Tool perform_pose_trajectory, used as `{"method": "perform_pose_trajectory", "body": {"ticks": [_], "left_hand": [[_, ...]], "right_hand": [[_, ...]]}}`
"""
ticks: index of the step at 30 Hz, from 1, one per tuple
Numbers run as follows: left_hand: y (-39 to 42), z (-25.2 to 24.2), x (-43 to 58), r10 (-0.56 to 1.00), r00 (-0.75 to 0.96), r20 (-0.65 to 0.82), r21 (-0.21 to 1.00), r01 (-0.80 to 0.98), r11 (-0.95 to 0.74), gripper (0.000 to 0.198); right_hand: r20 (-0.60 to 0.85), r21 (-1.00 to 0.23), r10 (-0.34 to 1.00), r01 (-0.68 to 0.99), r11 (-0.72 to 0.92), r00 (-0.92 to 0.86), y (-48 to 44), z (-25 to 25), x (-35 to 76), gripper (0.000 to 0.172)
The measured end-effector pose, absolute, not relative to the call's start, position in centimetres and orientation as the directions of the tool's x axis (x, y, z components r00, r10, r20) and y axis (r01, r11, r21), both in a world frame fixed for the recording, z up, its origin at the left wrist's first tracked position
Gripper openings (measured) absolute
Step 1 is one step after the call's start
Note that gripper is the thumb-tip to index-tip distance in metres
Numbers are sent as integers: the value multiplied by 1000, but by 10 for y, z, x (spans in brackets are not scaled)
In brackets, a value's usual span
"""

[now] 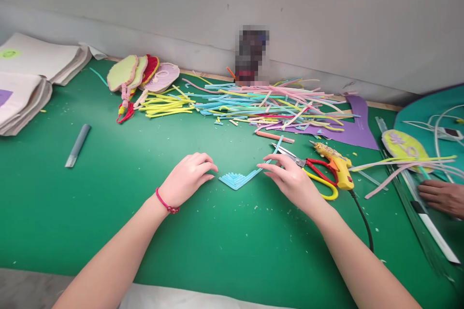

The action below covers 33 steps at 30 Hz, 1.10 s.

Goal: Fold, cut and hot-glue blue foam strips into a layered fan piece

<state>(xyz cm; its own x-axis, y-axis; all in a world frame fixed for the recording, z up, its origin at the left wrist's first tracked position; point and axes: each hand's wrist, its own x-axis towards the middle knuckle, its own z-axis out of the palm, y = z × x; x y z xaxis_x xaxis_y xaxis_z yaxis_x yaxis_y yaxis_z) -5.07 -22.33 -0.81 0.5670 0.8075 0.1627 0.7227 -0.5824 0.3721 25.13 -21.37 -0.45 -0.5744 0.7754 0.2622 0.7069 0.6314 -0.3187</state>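
A small blue piece of nested V-shaped strips lies on the green table, with one long strip running from it up to the right. My left hand is just left of the piece, fingers loosely bent and apart, holding nothing. My right hand is at the long blue strip, which passes by its fingertips; whether they pinch it is unclear. Behind my right hand lie scissors with red and yellow handles, their blades partly beside my fingers.
Beyond are a pile of coloured strips, purple sheet and fan-shaped pieces. A yellow glue gun with a cord lies right. Another person's hand is at the right edge. Grey tube and cloth stacks lie left.
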Motion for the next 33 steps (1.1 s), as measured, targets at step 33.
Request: {"method": "perform_pose_trajectory", "body": {"ticks": [33], "left_hand": [[-227,-24,-22,732,591,339,429,595,-680,12]], "right_hand": [[359,-416,674,536,734,-645,-223,-37,214,15]]}}
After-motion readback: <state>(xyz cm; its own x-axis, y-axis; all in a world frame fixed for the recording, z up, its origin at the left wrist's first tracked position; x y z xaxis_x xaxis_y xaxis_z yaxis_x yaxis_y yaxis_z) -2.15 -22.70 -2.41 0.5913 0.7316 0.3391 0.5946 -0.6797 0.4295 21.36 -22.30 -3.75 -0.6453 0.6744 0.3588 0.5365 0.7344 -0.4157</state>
